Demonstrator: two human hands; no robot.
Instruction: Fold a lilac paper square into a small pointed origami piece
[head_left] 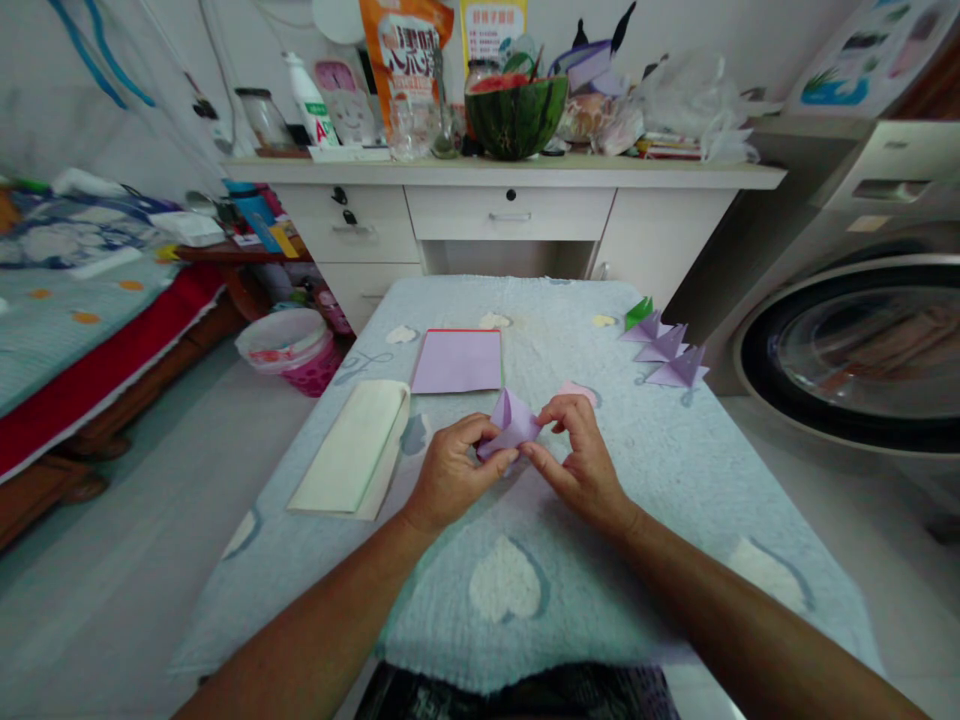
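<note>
Between my hands, over the middle of the table, is a partly folded piece of purple origami paper [513,420]. My left hand [459,468] pinches its left side, thumb in front and fingers behind. The right edge is held by my right hand [581,455] between thumb and fingertips. Just beyond lies a stack of square purple paper [457,362] with a red edge at the back. A pale green folded sheet or booklet [351,450] rests left of my left hand. Several folded purple paper pieces [679,366] and a green one [639,312] stand at the far right.
A heart-patterned cloth [660,500] covers the table. Behind it stands a white cabinet [517,212] carrying a cut watermelon [517,115], an orange snack bag [409,60] and jars. A washing machine [862,330] is at right; a pink bin [311,372] and a bed [97,300] are at left.
</note>
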